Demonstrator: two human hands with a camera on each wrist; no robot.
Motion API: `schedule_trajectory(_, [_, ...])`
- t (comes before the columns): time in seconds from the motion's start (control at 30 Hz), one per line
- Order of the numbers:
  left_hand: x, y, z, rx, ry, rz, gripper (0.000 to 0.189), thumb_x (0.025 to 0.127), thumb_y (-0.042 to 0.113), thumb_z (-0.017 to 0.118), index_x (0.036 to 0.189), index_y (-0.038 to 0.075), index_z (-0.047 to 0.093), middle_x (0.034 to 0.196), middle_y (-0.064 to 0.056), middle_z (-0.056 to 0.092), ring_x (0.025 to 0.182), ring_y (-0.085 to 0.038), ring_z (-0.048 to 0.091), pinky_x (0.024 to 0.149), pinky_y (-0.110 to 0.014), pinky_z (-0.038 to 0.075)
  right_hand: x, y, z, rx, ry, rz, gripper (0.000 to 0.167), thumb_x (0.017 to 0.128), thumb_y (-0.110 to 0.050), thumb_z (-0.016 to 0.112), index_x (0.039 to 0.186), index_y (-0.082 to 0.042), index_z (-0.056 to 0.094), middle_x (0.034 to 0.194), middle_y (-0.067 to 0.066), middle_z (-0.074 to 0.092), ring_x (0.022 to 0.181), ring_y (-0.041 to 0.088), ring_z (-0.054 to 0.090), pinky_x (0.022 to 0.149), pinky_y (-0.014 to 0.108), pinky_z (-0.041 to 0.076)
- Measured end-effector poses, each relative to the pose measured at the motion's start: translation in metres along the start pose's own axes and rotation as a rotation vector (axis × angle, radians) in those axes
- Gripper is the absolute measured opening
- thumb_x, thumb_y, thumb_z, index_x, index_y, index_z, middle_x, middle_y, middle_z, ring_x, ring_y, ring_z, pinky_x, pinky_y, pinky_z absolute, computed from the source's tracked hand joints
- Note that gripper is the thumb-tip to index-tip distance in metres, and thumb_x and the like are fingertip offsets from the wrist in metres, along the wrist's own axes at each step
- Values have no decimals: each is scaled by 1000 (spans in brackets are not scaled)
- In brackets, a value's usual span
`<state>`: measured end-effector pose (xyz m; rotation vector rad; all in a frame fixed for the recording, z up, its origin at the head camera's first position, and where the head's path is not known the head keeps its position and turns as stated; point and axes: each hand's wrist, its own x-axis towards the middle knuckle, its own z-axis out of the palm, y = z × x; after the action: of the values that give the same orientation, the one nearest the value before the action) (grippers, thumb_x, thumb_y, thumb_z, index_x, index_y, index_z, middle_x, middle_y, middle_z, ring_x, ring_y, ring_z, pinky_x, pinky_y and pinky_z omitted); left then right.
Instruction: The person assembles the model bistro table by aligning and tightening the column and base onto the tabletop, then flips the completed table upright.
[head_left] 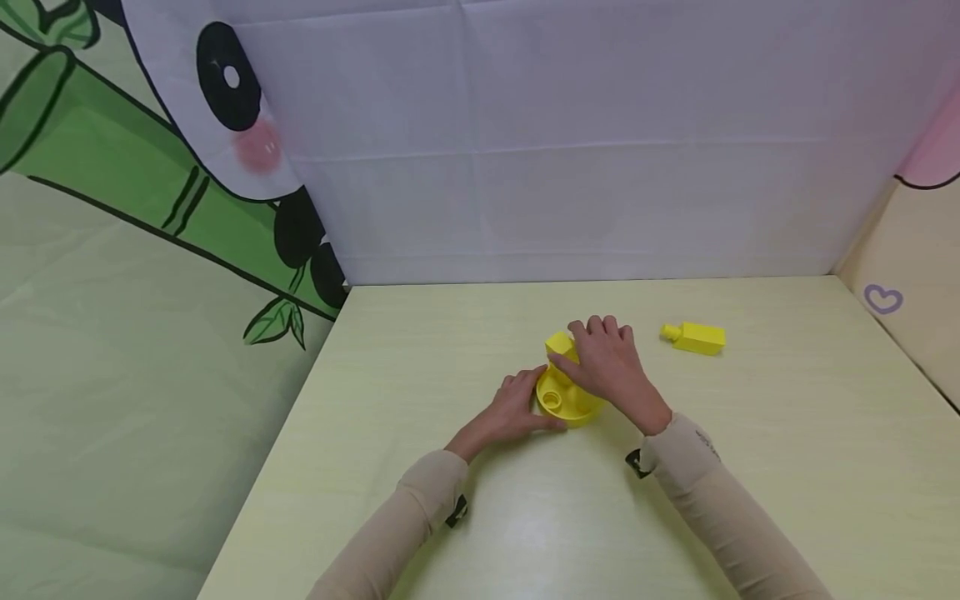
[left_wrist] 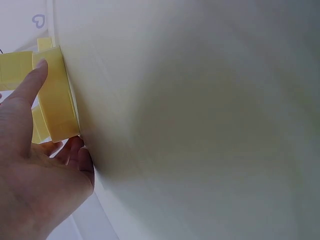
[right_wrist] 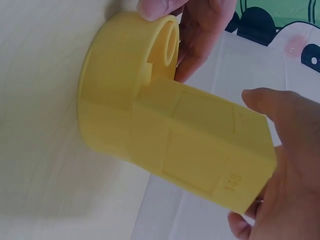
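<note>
A round yellow plastic base (head_left: 579, 416) with a raised rim lies on the table, a small ring socket (head_left: 552, 401) showing inside it. My left hand (head_left: 513, 408) holds the base from the left, thumb at the near side and fingers curving round the far side. From the base rises a rectangular yellow block (right_wrist: 205, 145), marked with small raised digits and tilted in the right wrist view. Around the block's upper end is my right hand (head_left: 606, 360), thumb along one edge and fingers at the opposite side. Part of the block is hidden by that hand.
Another yellow block with a narrow round knob (head_left: 699, 338) lies on its side farther right on the pale table (head_left: 787, 467). Behind the table hangs a white printed cloth (head_left: 562, 200), with a green printed cloth (head_left: 135, 367) at the left.
</note>
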<state>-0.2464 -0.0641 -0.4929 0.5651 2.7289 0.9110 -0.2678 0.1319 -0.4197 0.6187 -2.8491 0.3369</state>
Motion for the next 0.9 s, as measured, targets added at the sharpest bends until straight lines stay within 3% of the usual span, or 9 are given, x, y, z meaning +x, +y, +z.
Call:
schedule_trajectory(0.07, [0, 0, 0, -1, -1, -4, 103, 88, 53, 80, 163, 9, 26, 158, -12, 41, 133, -30, 39, 113, -46, 35, 1, 1, -1, 47, -28, -27, 59, 99, -45, 67, 139, -2, 60, 109, 20, 56, 102, 39, 46, 84, 51, 39])
schedule_trajectory(0.13, [0, -1, 0, -4, -3, -5, 103, 88, 53, 80, 163, 9, 26, 159, -12, 41, 133, -30, 39, 113, -46, 34, 2, 3, -1, 74, -49, -61, 58, 100, -39, 68, 144, -3, 58, 112, 21, 56, 103, 39, 45, 83, 50, 40])
schedule_trajectory(0.23, [0, -1, 1, -6, -2, -4, 103, 87, 53, 80, 163, 8, 26, 159, -12, 41, 132, -30, 39, 113, -46, 35, 3, 6, -1, 85, -46, -78, 52, 99, -36, 70, 137, -1, 60, 108, 20, 56, 99, 38, 46, 81, 49, 43])
schedule_trajectory(0.37, [0, -1, 1, -2, 1, -4, 104, 87, 54, 80, 163, 8, 26, 158, -12, 41, 132, -30, 40, 112, -46, 35, 4, 9, 0, 71, -27, -30, 49, 98, -40, 72, 120, 2, 61, 99, 18, 57, 94, 37, 49, 79, 49, 45])
schedule_trajectory(0.6, [-3, -2, 0, 1, -3, -9, 105, 86, 55, 80, 164, 9, 26, 158, -11, 42, 133, -30, 39, 113, -46, 34, 2, 7, -3, 107, -56, -22, 55, 101, -36, 68, 137, 4, 59, 120, 25, 60, 109, 43, 50, 88, 55, 46])
schedule_trajectory(0.9, [-6, -2, -2, -5, -9, 1, 103, 87, 54, 80, 163, 8, 27, 159, -13, 41, 135, -31, 39, 114, -46, 33, 1, 4, 0, 79, -62, 14, 51, 101, -38, 67, 130, 4, 60, 111, 23, 63, 99, 41, 56, 83, 54, 50])
